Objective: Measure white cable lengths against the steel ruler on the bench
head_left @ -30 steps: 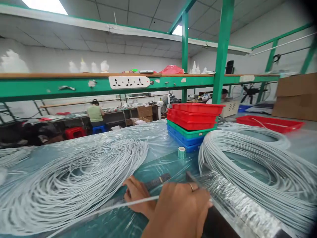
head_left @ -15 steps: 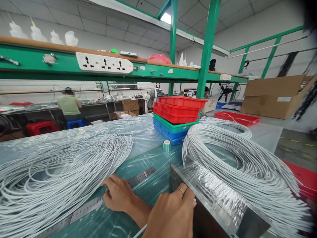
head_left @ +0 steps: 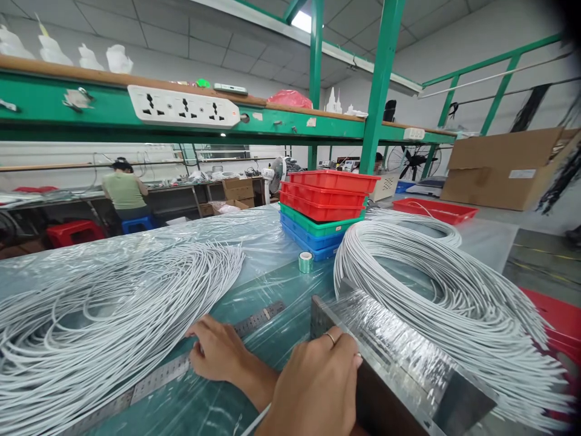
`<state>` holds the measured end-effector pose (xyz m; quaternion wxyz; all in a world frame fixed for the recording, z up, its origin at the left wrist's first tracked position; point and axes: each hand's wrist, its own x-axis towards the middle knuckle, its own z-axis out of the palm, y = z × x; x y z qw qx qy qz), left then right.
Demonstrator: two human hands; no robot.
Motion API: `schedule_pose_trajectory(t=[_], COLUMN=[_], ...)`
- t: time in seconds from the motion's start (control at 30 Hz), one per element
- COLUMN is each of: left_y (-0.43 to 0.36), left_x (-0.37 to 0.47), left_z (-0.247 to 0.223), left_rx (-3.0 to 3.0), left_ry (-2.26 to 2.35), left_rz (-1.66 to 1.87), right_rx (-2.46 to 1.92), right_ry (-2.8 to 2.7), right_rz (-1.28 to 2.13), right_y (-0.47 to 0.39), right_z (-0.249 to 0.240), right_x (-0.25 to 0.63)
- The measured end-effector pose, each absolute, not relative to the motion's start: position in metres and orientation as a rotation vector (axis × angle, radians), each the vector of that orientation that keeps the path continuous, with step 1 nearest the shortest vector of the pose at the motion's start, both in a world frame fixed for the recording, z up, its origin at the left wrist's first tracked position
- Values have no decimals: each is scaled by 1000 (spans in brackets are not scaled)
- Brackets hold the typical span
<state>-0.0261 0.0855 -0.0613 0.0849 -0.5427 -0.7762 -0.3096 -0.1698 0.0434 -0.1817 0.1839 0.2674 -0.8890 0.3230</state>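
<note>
My left hand [head_left: 218,354] lies on a steel ruler [head_left: 163,375] that lies flat on the film-covered table [head_left: 272,278], fingers bent down onto it. My right hand [head_left: 318,387] is closed beside a film-wrapped metal block [head_left: 399,363], and a white cable [head_left: 254,421] comes out below its fist. A loose bundle of cut white cables [head_left: 100,321] spreads to the left of my left hand. A large coil of white cable [head_left: 454,290] lies to the right, behind the block.
A small tape roll [head_left: 305,261] stands mid-table before stacked red, green and blue trays [head_left: 327,206]. Further right are a red tray [head_left: 436,209] and a cardboard box [head_left: 503,169]. A green post [head_left: 379,91] and a shelf with a power strip [head_left: 181,106] cross overhead. A person [head_left: 124,191] sits far behind.
The white cable that ran from my left hand to my right hand a second ago now shows only below my right fist. The view has swung right and settled.
</note>
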Motion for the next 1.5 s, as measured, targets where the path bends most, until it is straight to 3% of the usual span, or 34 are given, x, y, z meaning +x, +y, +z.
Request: schedule_pose_trajectory(t=[0.37, 0.8, 1.5], left_y=[85, 89, 95], left_x=[-25, -15, -10], left_z=[-60, -68, -73], left_rx=[-1596, -1439, -1337], left_ry=[-2268, -2121, -2079], left_rz=[-979, -714, -700], right_rx=[733, 788, 753], right_ry=[-2512, -2492, -2517], right_rz=[913, 961, 962], right_y=[41, 46, 43], right_z=[-181, -180, -181], right_x=[-169, -169, -168])
